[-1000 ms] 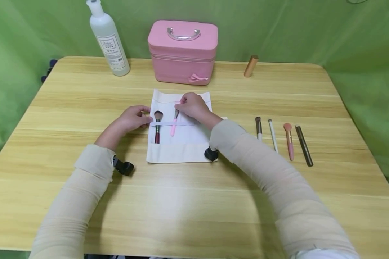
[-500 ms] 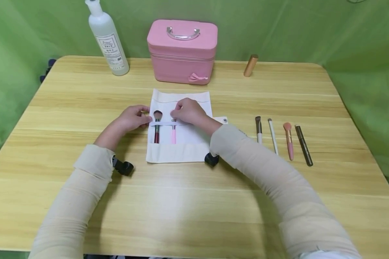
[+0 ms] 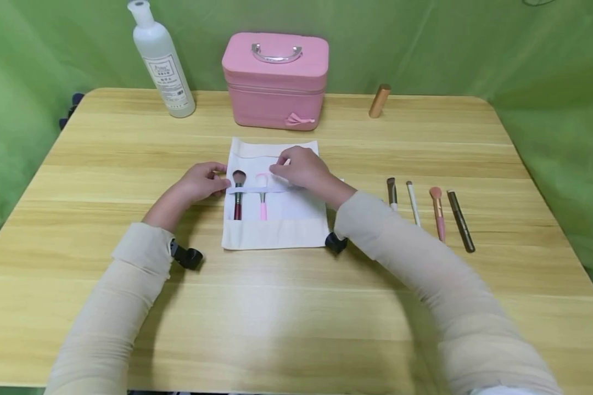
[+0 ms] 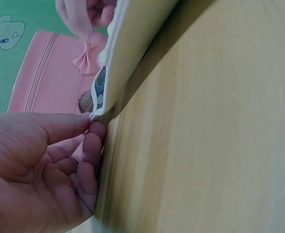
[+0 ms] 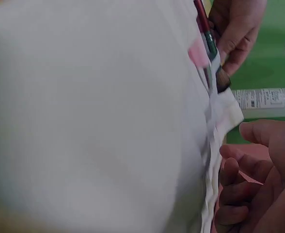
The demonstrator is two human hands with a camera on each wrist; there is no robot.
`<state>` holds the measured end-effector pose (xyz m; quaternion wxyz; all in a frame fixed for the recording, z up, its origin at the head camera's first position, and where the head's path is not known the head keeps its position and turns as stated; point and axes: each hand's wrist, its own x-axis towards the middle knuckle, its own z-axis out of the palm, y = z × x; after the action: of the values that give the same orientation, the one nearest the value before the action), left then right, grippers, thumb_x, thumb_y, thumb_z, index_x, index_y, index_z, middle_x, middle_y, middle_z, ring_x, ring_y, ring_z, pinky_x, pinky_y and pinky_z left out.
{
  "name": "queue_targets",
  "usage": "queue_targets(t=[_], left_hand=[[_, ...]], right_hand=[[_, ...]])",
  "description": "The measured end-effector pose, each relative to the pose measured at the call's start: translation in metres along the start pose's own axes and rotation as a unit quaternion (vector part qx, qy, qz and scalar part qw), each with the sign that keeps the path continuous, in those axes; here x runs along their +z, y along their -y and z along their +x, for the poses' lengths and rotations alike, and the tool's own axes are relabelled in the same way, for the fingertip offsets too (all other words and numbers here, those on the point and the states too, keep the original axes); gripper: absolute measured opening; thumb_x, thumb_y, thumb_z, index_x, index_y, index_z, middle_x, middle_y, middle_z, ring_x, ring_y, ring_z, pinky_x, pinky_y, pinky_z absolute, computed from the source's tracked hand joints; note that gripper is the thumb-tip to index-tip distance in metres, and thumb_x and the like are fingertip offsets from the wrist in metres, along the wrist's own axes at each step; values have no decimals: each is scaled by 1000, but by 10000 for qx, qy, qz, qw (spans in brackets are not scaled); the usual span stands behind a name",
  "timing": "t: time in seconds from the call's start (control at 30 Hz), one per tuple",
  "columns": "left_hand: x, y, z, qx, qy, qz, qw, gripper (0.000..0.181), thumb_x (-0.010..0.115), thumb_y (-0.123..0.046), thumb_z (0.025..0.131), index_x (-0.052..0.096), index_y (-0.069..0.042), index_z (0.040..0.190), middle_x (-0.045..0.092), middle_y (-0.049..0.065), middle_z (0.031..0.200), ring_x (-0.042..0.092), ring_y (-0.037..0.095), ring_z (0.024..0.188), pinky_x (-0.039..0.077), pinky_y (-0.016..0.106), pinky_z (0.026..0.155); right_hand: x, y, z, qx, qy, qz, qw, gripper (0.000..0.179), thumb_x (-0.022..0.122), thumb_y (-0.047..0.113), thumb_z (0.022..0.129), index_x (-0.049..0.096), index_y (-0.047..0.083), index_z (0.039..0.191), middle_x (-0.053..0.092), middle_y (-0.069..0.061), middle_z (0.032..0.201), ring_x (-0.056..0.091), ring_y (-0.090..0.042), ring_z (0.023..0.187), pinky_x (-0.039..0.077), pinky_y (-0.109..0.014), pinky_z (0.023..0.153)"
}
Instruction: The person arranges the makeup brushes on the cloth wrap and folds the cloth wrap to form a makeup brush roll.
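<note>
At the roll's left edge in the head view, the left hand [image 3: 201,181] pinches the roll [image 3: 296,208]. The red brush [image 3: 238,200] and pink brush [image 3: 263,200] lie under the strap [image 3: 250,190], handles reaching the pocket along the near edge. The right hand [image 3: 303,164] hovers toward the far edge, fingertips just beside the pink brush's head. Toward the table's right edge lie the flat brush [image 3: 392,193], white brush [image 3: 413,203], rose brush [image 3: 438,214] and dark pen [image 3: 461,221].

From the left wrist, thumb and finger clasp the roll's border. From the right wrist, loosely bent fingers hold nothing.

Seating the pink brush looks nearly finished; the next move probably calls for the right hand to fetch another tool.
</note>
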<state>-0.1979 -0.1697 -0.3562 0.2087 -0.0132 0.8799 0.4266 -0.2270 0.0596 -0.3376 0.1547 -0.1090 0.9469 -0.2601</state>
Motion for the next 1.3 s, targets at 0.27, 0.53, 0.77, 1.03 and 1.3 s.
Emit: queue_targets(t=[0.27, 0.53, 0.77, 1.03, 1.3], left_hand=[[0, -1, -2, -4, -40, 87, 10000, 41, 54, -16, 94, 45, -2, 131, 53, 10, 86, 52, 18, 74, 42, 29, 69], [-2, 3, -2, 34, -8, 202, 9998, 42, 53, -17, 94, 44, -1, 132, 53, 11, 87, 52, 19, 75, 42, 29, 69], [-4, 3, -5, 47, 23, 185, 9998, 43, 52, -17, 95, 42, 0, 133, 53, 11, 89, 52, 20, 77, 42, 30, 70], [0, 1, -2, 70, 120, 134, 9998, 44, 52, -17, 95, 42, 0, 134, 52, 13, 92, 52, 20, 79, 42, 29, 70], [1, 1, -2, 65, 125, 103, 9998, 44, 53, -17, 95, 42, 0, 134, 52, 13, 92, 51, 20, 79, 42, 29, 71]], right_hand=[[-33, -54, -33, -196, -77, -586, 9981, 14, 55, 19, 87, 65, 12, 94, 59, -5, 79, 52, -20, 66, 42, -33, 58], [-62, -117, -78, 214, -279, -494, 9982, 19, 57, 24, 91, 64, 8, 98, 60, -7, 81, 52, -22, 69, 41, -35, 59], [-69, -138, -93, 369, -520, -437, 9970, 22, 61, 24, 89, 63, 5, 99, 62, -11, 82, 53, -23, 68, 42, -34, 58], [-74, -142, -104, 629, -722, -583, 9937, 18, 62, 22, 88, 60, 5, 94, 58, -8, 72, 49, -22, 61, 38, -32, 52], [-71, -149, -101, 600, -624, -584, 9945, 23, 63, 20, 86, 59, 3, 102, 59, -13, 81, 50, -23, 64, 40, -33, 54]])
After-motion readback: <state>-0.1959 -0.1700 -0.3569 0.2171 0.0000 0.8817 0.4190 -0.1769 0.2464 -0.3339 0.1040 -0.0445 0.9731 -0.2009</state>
